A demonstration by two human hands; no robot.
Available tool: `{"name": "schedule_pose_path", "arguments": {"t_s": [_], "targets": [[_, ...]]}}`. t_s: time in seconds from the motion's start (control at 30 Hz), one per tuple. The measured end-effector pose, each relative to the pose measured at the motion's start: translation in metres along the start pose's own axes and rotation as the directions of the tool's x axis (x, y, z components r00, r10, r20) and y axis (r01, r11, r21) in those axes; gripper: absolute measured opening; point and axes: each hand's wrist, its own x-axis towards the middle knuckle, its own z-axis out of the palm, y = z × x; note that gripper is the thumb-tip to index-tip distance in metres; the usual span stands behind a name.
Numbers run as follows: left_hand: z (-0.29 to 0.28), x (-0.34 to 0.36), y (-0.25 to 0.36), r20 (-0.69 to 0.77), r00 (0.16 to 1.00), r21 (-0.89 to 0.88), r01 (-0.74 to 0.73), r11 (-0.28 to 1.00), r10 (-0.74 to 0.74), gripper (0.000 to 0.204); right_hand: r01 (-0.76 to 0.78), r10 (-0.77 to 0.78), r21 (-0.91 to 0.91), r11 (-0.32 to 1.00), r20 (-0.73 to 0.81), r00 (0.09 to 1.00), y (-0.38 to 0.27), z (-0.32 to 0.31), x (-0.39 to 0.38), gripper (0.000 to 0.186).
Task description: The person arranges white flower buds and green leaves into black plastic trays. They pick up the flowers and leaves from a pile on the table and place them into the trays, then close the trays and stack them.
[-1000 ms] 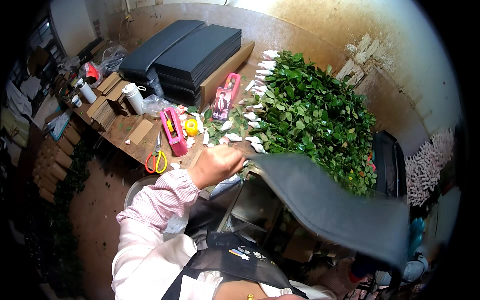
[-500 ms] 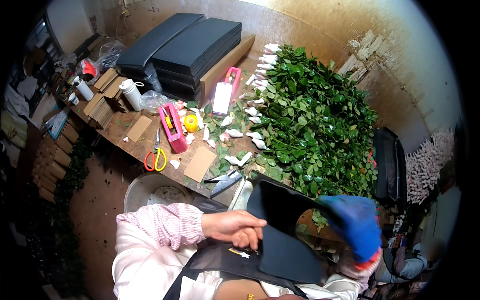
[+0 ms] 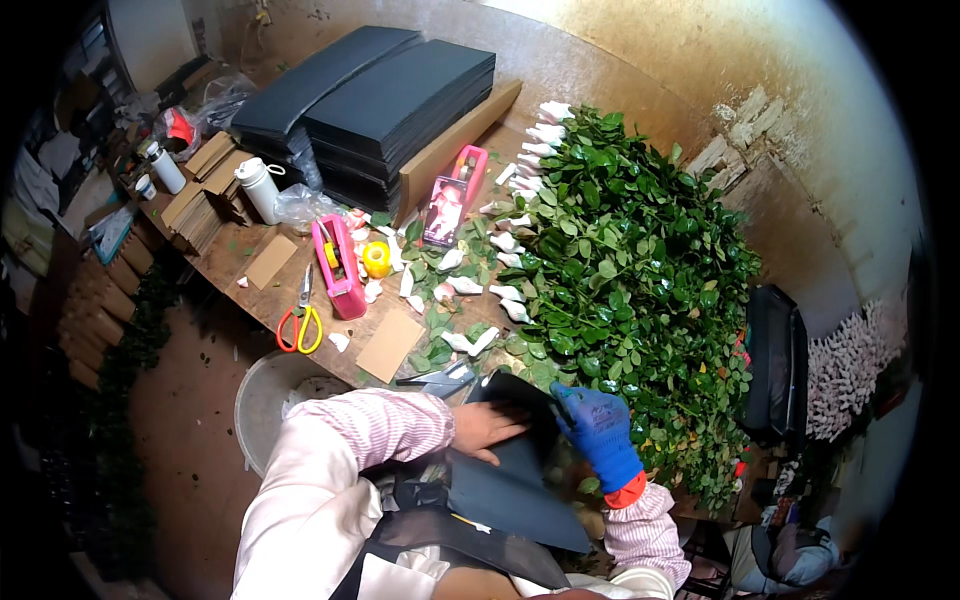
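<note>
Left hand (image 3: 487, 428) now lying spread on sheet (image 3: 512, 492), right hand (image 3: 600, 432) pinching its right edge; likely steadying it.

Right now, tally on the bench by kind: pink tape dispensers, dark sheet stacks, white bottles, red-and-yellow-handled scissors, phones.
Pink tape dispensers: 2
Dark sheet stacks: 2
White bottles: 2
Red-and-yellow-handled scissors: 1
Phone: 1
Total: 8

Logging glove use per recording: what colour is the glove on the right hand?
The glove is mostly blue, with an orange-red cuff; head view.
</note>
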Motion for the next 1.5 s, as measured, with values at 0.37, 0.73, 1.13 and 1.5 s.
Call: {"name": "schedule_pose_path", "arguments": {"t_s": [0.37, 0.73, 1.13, 1.5], "targets": [[0.033, -0.003, -0.013, -0.124, 0.992, 0.118, 0.033, 0.992, -0.019, 0.109, -0.252, 0.254, 0.184, 0.950, 0.016, 0.967, -0.019, 0.010, -0.009, 0.051], [0.044, -0.004, -0.019, -0.234, 0.972, 0.152, 0.001, 0.988, 0.035, 0.110, 0.020, -0.187, 0.616, 0.787, 0.208, 0.960, -0.057, -0.011, -0.004, 0.085], [0.097, 0.021, -0.042, -0.570, 0.780, 0.486, 0.069, 0.871, 0.257, 0.075, 0.332, -0.429, 0.474, 0.816, 0.112, 0.896, -0.145, 0.095, 0.127, 0.045], [0.098, 0.037, -0.022, -0.556, 0.798, 0.344, -0.033, 0.938, 0.232, 0.068, 0.366, -0.333, -0.032, 0.930, 0.349, 0.876, -0.173, 0.209, 0.233, 0.023]]}}
